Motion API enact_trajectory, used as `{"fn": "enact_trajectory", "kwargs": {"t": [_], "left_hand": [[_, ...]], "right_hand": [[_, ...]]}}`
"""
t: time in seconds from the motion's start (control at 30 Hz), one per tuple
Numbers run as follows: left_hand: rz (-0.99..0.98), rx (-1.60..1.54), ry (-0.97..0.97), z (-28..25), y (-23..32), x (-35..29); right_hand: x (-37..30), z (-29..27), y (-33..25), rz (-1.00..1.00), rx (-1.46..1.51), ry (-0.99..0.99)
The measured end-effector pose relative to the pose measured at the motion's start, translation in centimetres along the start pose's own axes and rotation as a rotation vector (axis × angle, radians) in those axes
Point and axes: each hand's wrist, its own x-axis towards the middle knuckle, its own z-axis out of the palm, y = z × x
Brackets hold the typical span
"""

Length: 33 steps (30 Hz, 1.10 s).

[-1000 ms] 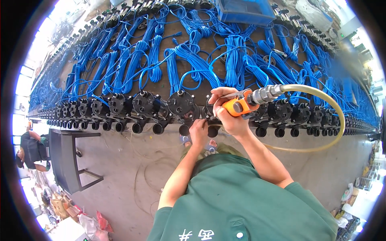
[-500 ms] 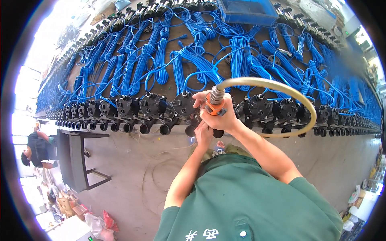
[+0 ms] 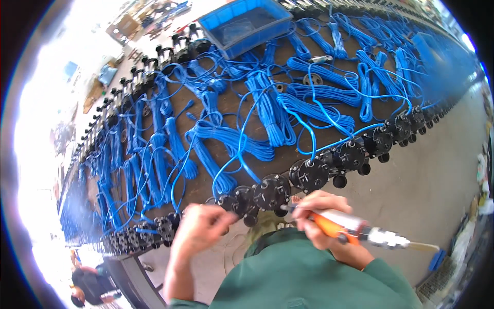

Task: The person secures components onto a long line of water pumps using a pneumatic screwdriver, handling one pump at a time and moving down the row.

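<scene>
My right hand (image 3: 321,213) grips an orange-and-white air screwdriver (image 3: 342,225), tilted with its tip toward the black pumps and its silver hose fitting pointing right. Just left of that tip is the round black end of a pump (image 3: 271,193), with bolts around its rim. My left hand (image 3: 201,226) is at the row's near edge, beside another black pump (image 3: 229,203). Its fingers are curled with thumb and forefinger close together; blur hides what is between them, if anything. A further pump (image 3: 311,175) stands to the right, a blue cable leaving its top.
Bundled blue cables (image 3: 270,108) cover the brown tabletop (image 3: 206,188). A blue plastic crate (image 3: 247,28) stands at the far side. More black pumps line both table edges. Another person (image 3: 92,283) is at the lower left, near a dark metal stand (image 3: 131,278).
My right hand has drawn the screwdriver back from the pumps and turned it sideways. My left hand has come away to the left. The view has turned and shifted.
</scene>
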Motion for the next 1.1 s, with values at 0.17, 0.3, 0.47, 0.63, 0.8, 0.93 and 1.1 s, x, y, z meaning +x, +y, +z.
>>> {"fn": "enact_trajectory", "kwargs": {"t": [0.17, 0.3, 0.47, 0.63, 0.8, 0.93, 1.1], "left_hand": [[0.679, 0.663, -0.105, -1.6, -3.1, 17.2], [1.171, 0.564, -0.376, 6.9, -4.6, 28.7], [1.262, 0.381, -0.619, 12.1, -4.6, 33.7], [1.432, 0.226, -0.571, 12.7, -5.2, 34.0], [1.439, 0.363, -0.565, 12.9, -5.3, 33.9], [1.449, 0.328, -0.555, 13.5, -5.8, 34.3], [1.447, 0.315, -0.601, 14.8, -7.1, 34.9]], "right_hand": [[0.6, -0.3, -0.3, -0.139, -0.204, 0.294], [1.0, 1.4, 0.7, -0.099, -0.352, 0.359], [1.1, 2.9, 3.1, -0.057, -0.4, 0.406], [1.6, 3.7, 5.3, -0.021, -0.425, 0.432], [2.5, 3.6, 8.3, 0.034, -0.424, 0.412], [2.5, 3.6, 10.2, 0.072, -0.448, 0.322], [2.3, 3.6, 11.0, 0.131, -0.515, 0.306]]}}
